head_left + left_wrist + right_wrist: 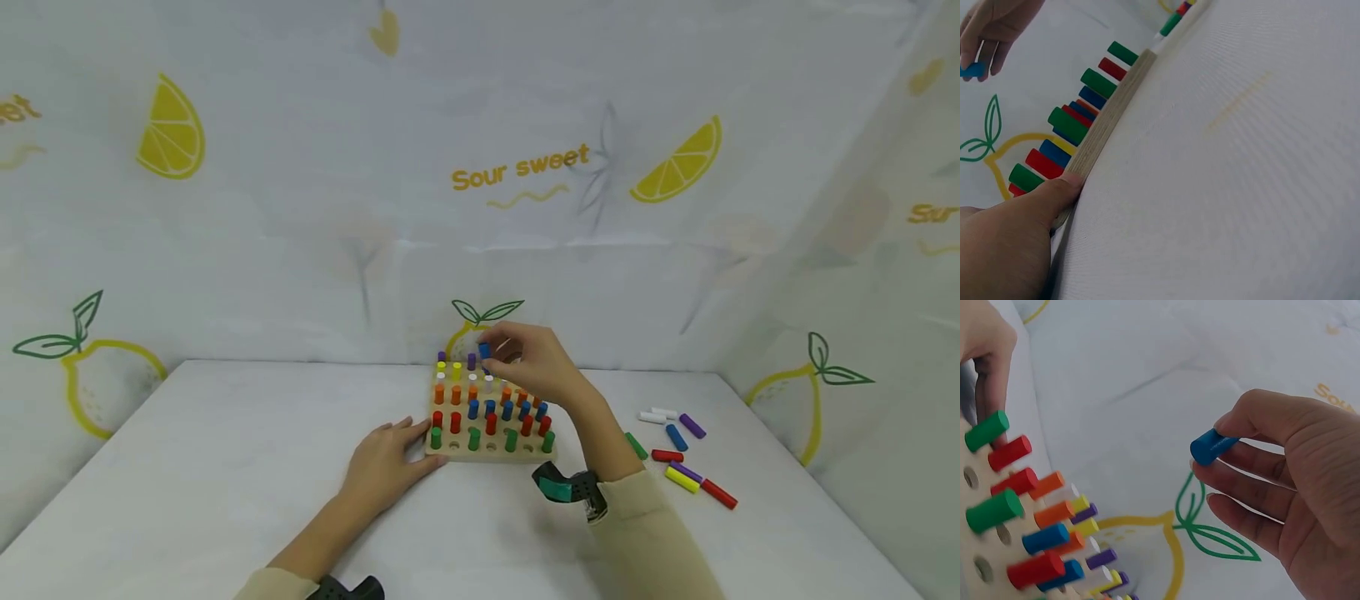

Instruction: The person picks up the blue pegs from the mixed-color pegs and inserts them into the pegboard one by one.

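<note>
A blue peg (pixel 1213 447) is pinched between the thumb and fingers of my right hand (pixel 534 360), held up over the far side of a wooden pegboard (pixel 465 456). Rows of coloured pegs stand in the board: green, red, blue, orange, white, yellow and purple from near to far. Several holes in the front rows hold no peg. At the board's near left corner, my left hand (pixel 386 465) grips the edge, its thumb (pixel 1063 190) against the front side and its fingers along the left side.
Loose pegs lie on the white table (pixel 247 467) right of the board, among them a red peg (pixel 718 494), a yellow peg (pixel 682 479), a green peg (pixel 636 446) and a blue peg (pixel 676 437). A lemon-printed sheet (pixel 300 208) hangs behind the table.
</note>
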The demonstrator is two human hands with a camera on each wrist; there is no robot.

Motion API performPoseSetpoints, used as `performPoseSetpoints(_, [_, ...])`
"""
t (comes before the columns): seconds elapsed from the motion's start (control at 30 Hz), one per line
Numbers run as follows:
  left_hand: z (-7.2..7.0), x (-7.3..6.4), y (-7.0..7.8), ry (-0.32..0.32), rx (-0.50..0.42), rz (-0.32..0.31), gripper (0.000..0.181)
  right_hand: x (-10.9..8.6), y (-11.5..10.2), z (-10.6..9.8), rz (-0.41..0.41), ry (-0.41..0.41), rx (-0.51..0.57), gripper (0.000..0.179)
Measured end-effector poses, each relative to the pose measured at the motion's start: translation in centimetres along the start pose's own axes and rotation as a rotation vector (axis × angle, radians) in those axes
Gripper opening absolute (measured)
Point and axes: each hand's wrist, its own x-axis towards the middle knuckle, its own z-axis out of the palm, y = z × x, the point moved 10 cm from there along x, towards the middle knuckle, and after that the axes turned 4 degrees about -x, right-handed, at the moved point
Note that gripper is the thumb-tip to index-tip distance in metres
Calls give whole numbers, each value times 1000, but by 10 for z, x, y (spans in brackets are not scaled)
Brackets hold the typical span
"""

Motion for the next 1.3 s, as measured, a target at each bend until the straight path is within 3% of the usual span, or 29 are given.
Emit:
performPoseSetpoints(0.17, [2,1,3,6,9,25,64,4,-1,12,11,19,45,25])
performPoseSetpoints(0.4, [1,1,2,-2,18,10,64,6,-1,28,10,12,89,22])
performPoseSetpoints(0.77, [3,2,1,-10,18,10,65,3,22,48,60,-24,121,21])
performPoseSetpoints(1.13, [-1,1,2,21,19,33,63,3,38,75,118,-103,33,23])
performPoseSetpoints(1.3, [-2,-1,1,10,13,11,62,4,43,84,125,-122,3,19])
